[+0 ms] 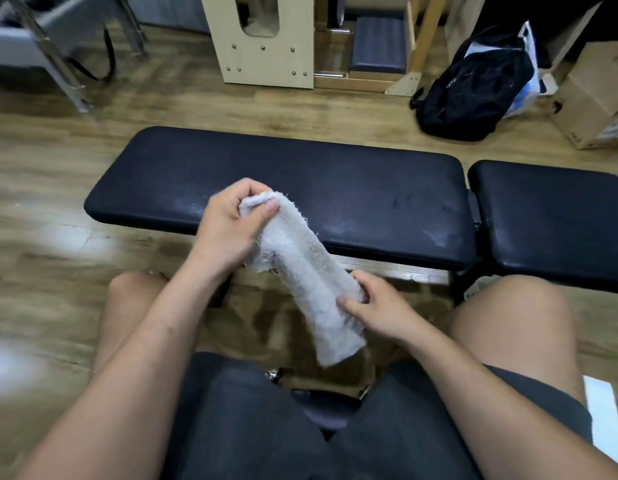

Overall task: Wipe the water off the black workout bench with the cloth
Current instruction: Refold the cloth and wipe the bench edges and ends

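Directly ahead of the seated person, the black workout bench [300,174] runs left to right across the wooden floor, its long pad in front and a shorter pad [550,216] just beside it on the right. A pale, speckled sheen [434,233] along the long pad's near right part looks like the water left to wipe. Beyond the bench, a cardboard box [595,95] stands at the far right and a black backpack [473,88] leans against a white plastic bag [527,88]; what any of the three holds cannot be seen. The white terry cloth [300,268] is bunched into a long roll, lifted off the pad, slanting from the bench's near edge down toward the person's lap. The left hand [227,230] grips its upper end, fingers and thumb curled round it, right over the pad's near edge, so it is the nearer hand to the surface. The right hand [376,310] pinches the roll lower down, between the knees and clear of the bench. Judging by this, the wet patch lies forward and to the right of both hands, so the cloth must go down and sweep rightward along the bench's length.
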Available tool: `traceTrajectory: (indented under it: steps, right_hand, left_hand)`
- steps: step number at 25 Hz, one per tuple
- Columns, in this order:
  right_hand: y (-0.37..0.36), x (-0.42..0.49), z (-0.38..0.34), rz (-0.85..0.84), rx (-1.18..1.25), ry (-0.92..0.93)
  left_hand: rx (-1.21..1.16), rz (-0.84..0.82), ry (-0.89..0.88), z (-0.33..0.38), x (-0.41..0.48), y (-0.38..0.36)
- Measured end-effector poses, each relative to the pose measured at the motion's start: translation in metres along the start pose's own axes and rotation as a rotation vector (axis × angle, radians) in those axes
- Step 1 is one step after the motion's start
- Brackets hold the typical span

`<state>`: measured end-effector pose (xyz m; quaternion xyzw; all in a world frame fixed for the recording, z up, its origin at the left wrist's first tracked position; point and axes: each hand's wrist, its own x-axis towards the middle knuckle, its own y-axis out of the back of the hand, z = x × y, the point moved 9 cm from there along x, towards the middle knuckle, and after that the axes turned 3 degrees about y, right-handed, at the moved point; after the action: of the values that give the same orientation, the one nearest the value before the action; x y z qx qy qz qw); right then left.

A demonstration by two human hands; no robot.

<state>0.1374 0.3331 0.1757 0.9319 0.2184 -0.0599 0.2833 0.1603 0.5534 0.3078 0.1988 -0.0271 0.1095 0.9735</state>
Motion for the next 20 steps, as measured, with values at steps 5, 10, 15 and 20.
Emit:
traceTrajectory:
  steps: [5, 10, 15, 20]
  right_hand:
    - [-0.027, -0.018, -0.005, -0.171, 0.224, -0.1]
    - [0.04, -0.028, -0.024, 0.187, 0.372, 0.05]
    - [0.059, -0.022, 0.005, 0.486, 0.404, -0.081]
    - [0.032, -0.017, 0.0, 0.405, 0.096, -0.109]
  left_hand:
    - [0.259, 0.036, 0.08, -0.001, 0.004, 0.035]
    - [0.347, 0.256, 0.271, -0.025, -0.017, 0.074]
    - [-0.239, 0.154, 0.676, -0.09, -0.083, -0.01]
    - [-0.581, -0.046, 0.949, -0.099, -0.112, -0.11]
